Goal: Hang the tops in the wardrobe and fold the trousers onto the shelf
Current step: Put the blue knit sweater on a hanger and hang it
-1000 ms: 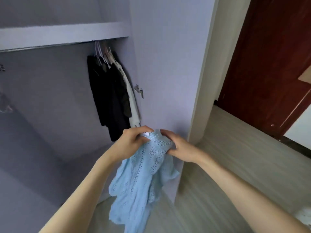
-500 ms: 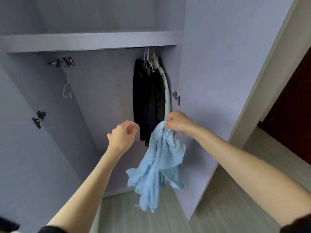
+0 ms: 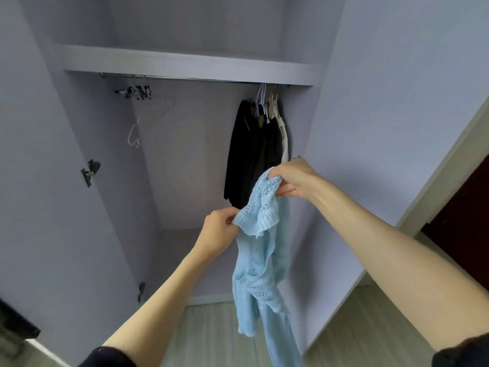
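Observation:
A light blue knitted top (image 3: 262,250) hangs in front of the open lilac wardrobe (image 3: 185,160). My right hand (image 3: 293,180) grips its upper edge at about chest height. Lower and to the left, my left hand (image 3: 219,233) pinches another edge of the same top. The rest of the top dangles down toward the floor. Behind the hands, a metal rail (image 3: 169,78) runs under the shelf (image 3: 185,66). Several dark tops and one white top (image 3: 254,152) hang on hangers at the rail's right end.
An empty pink hanger (image 3: 133,135) and a bunch of clips (image 3: 135,91) hang at the rail's left end. The wardrobe doors stand open on both sides. A dark red door (image 3: 465,218) is at the far right. The floor is pale wood.
The view has swung left and up into the wardrobe. My left hand, which had let go half a second ago, now pinches the top's edge again. The top is spread a little wider.

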`<state>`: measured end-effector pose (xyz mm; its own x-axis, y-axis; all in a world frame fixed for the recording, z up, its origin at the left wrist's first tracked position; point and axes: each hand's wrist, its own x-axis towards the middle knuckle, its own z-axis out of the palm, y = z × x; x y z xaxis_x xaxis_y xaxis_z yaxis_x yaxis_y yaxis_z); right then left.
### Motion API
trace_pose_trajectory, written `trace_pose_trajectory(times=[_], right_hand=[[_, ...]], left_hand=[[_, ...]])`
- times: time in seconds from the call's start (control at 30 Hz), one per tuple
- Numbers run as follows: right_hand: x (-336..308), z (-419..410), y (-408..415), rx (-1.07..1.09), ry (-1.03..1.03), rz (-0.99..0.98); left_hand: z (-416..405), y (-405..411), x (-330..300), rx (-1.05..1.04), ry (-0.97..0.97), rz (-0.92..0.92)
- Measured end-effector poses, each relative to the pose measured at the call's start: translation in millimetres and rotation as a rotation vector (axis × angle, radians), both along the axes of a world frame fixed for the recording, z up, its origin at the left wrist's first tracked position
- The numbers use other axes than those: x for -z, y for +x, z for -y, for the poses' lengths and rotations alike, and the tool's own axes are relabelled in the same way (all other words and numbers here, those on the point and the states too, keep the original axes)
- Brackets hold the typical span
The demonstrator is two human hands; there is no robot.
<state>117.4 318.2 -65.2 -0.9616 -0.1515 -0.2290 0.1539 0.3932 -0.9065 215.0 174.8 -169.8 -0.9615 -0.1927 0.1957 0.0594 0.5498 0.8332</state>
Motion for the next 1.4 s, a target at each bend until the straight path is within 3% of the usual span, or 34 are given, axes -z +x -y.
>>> trace_pose_trajectory(times=[0.13,0.27,0.37,0.6,0.8,1.0,1.1,1.2,1.4], right_hand=[[15.3,-17.7,-3.6,-0.006,0.174,-0.070],[32.3,-28.8,4.5,-0.400,0.219,0.025],[44.9,-17.8,7.1,-0.621,0.413,-0.095],[64.2,28.7,8.1,-0.556,0.539,-0.428],[44.9,45.4,1.0,-0.431,0.313,-0.482],[25.4,52.6,4.4,-0.398,0.144,-0.535],[15.5,47.3,2.9,-0.395,0.004,-0.527],[1.1,36.4,-2.5,-0.359,-0.064,-0.522],[-15.3,1.0,-27.7,-0.405,0.011,-0.295]], left_hand=[[13.8,-17.6,-27.9,-0.031,0.086,-0.012],[22.6,-37.5,-49.1,-0.007,0.034,0.062],[22.6,-42.3,-48.3,0.010,0.019,0.116],[35.4,-35.8,-46.8,0.001,0.037,0.075],[61.5,-24.9,-37.0,-0.130,-0.139,0.007],[65.1,-23.0,-7.0,-0.246,-0.152,0.061],[61.7,-22.1,8.2,-0.194,-0.098,0.100],[55.5,-26.1,16.8,-0.183,-0.196,0.164],[48.6,-34.1,-6.8,-0.318,0.033,-0.061]])
